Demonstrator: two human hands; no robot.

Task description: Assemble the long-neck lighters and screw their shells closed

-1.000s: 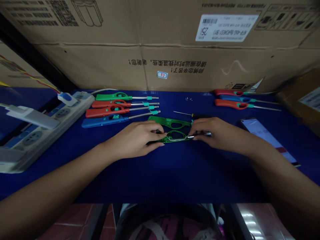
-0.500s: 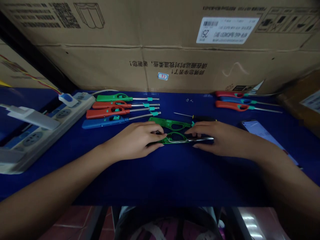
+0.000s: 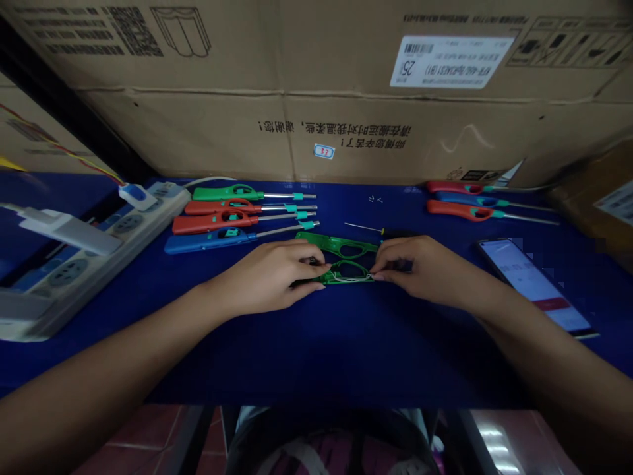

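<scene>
An opened green lighter shell half (image 3: pixel 346 273), with wires inside, lies on the blue table cover (image 3: pixel 316 343). My left hand (image 3: pixel 270 274) presses down on its handle end, fingers curled over it. My right hand (image 3: pixel 420 267) pinches the shell's front end, where the metal tube sits under my fingers. The other green shell half (image 3: pixel 341 244) lies just behind. A thin screwdriver (image 3: pixel 380 230) rests beyond my right hand.
Several assembled lighters, green, red and blue (image 3: pixel 237 214), lie in a row at the back left. Three more (image 3: pixel 475 198) lie back right. A power strip (image 3: pixel 84 244) runs along the left; a lit phone (image 3: pixel 537 284) is at right. Cardboard boxes (image 3: pixel 316 92) wall off the back.
My right hand slid left along the metal tube toward the shell; the tube that stuck out to the right is now covered by my fingers. My left hand stayed put.
</scene>
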